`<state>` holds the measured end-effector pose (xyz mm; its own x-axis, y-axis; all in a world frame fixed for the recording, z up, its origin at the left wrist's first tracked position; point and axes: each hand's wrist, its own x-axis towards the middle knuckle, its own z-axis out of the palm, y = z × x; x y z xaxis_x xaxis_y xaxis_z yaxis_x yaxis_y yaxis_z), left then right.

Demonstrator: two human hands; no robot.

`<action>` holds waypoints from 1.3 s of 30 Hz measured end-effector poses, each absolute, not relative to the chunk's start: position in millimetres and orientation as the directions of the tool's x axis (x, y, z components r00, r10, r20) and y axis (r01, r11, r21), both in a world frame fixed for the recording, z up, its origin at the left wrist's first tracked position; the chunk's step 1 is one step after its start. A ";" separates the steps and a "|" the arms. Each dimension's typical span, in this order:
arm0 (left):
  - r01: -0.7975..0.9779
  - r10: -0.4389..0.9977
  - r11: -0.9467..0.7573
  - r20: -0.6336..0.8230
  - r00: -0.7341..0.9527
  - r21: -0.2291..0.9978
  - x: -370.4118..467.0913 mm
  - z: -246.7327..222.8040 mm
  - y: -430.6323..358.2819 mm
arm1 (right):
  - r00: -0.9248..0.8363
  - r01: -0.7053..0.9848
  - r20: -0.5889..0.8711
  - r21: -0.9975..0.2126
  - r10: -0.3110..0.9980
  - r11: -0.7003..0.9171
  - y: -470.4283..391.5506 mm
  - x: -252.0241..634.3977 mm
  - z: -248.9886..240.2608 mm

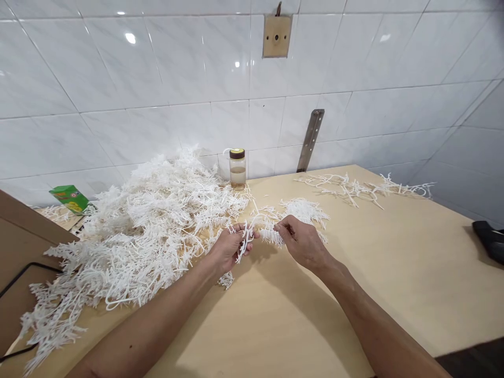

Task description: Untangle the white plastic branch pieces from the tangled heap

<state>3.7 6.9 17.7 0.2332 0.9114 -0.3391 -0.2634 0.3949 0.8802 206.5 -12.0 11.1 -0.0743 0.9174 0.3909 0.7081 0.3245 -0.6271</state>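
My left hand (229,248) is closed around a white branching plastic stem (247,237), which curves up and to the right above the table. Just right of it, my right hand (300,239) is pinched, its thumb and forefinger together; whatever lies between them is too small to make out. Behind and beneath the hands lies a small pile of white feathery sprigs (305,210). To the left spreads a large heap of similar white plastic sprigs (157,215), close beside my left hand.
Bare branched stems (350,188) lie at the table's back right. A lidded jar (237,170) stands by the tiled wall, near a leaning metal strip (311,139). A green box (70,198) and a cardboard box (27,252) are at left; a black object (489,239) sits at right.
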 end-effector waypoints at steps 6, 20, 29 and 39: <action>-0.238 0.917 0.348 -0.277 0.286 0.907 0.9 18.6 8.3 | -0.076 0.698 0.400 -0.633 0.913 0.335 -12.5 207.5 13.3; 0.831 0.946 -0.296 0.022 0.324 0.471 -8.4 47.8 -10.8 | -0.138 0.644 0.426 -0.647 0.894 0.408 -14.3 215.1 19.4; 0.836 0.835 -0.477 -0.158 0.527 0.272 -33.7 75.9 -9.1 | -0.301 0.680 0.332 -0.582 0.894 0.445 -14.2 207.1 12.5; 0.866 0.864 -0.488 0.198 0.462 0.108 -37.0 45.7 -60.8 | -0.170 0.708 0.393 -0.589 0.904 0.389 -11.2 211.1 10.2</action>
